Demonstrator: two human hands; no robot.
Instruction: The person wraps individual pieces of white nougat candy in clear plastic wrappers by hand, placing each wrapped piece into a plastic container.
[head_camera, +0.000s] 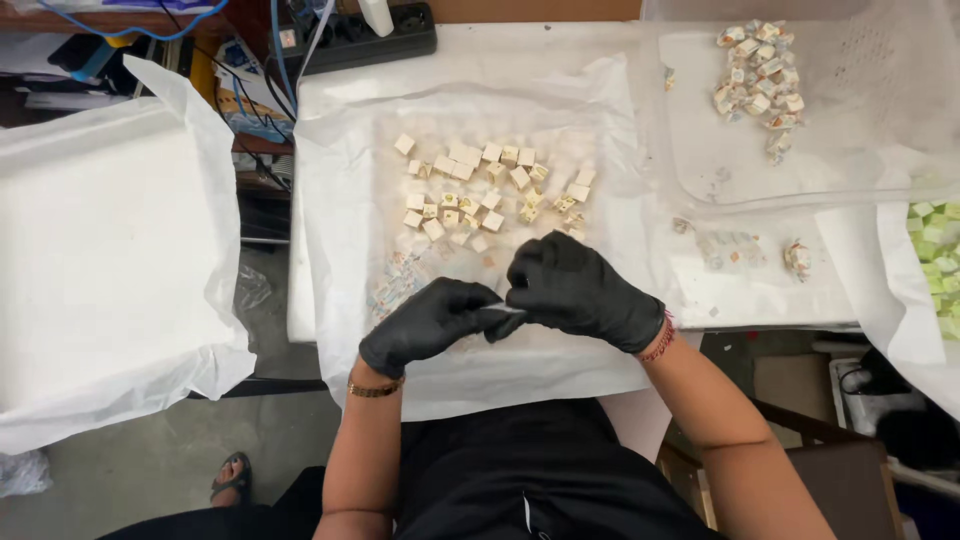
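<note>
Black clothing fills the near edge of the view, and two bare forearms reach away from it to a table covered in white paper (330, 240). Both hands wear black gloves. The left hand (425, 322) and the right hand (580, 290) meet just above the near part of the paper, fingertips pinched together on a small candy (505, 310) in a clear wrapper. Only a pale sliver of it shows between the gloves, so its exact shape cannot be made out. Each hand is nearly closed, thumb and first fingers gripping one end of the piece, the other fingers curled in. The wrists are bent inward toward each other, and the right hand sits slightly higher and farther than the left.

By its look the candy is light and small, probably soft enough to dent under a hard squeeze, and the film around it is likely slippery. Holding it by the two ends with fingertips suits it best.

Just beyond the hands lies a loose spread of unwrapped cubes (480, 190), pale and squarish. A few flat wrappers (392, 285) lie to the left of them. Far right, a clear plastic tray (700, 185) holds a pile of wrapped candies (760, 80). Green cubes (937, 265) show at the right edge.
</note>
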